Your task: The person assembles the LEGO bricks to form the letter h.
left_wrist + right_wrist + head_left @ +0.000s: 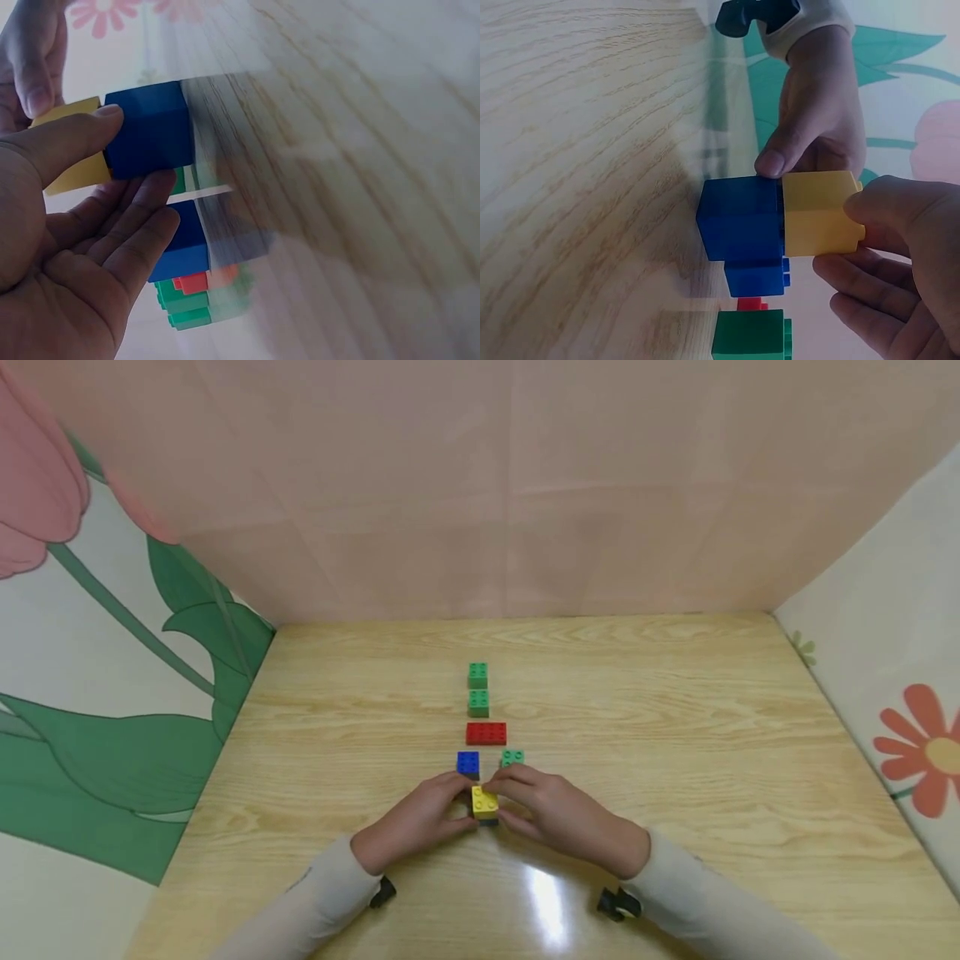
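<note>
Head: yellow brick [484, 800] btwn pinching R fingers [519, 790]; L fingers [150, 232] pinch blue brick [150, 131] below.

Left forearm [300, 897] and right forearm [723, 897] are angled inward and forward, both covered by pale sleeves to the wrist. Left hand [423, 817] and right hand [562, 817] are held low, facing each other, with fingertips close. On the left, a pinch is formed by the extended thumb [79, 142] against the fingers [146, 217]. The right hand is likewise set in a pinch; its lower fingers are slightly bent.
</note>
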`<state>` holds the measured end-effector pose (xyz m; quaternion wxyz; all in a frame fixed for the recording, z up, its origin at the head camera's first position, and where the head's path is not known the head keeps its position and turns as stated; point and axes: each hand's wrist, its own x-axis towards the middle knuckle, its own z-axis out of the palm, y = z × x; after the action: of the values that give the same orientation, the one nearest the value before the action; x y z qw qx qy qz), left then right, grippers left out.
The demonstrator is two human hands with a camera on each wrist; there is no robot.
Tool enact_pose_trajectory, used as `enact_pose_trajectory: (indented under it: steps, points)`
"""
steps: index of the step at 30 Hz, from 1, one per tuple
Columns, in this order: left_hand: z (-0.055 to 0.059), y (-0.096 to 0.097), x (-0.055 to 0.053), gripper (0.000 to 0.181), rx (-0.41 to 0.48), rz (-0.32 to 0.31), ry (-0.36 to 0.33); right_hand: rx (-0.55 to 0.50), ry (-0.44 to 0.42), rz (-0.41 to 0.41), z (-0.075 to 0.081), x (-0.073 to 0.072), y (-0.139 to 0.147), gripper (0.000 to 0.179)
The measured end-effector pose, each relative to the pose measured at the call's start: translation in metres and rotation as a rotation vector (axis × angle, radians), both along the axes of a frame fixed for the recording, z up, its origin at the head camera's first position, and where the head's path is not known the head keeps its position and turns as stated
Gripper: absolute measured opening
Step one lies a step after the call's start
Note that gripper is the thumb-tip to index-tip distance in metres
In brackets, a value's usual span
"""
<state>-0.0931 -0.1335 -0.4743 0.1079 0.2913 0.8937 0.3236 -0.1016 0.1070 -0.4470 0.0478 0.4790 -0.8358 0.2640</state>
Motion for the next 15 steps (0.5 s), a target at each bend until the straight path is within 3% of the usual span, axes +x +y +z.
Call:
enact_pose_trajectory:
  steps: [15]
  points:
    - [-0.0006,0.0014,-0.0003,0.041,-0.034,0.016,-0.026,0.003,0.031,0.023,0.0018,0.0001,-0.0008,0.033]
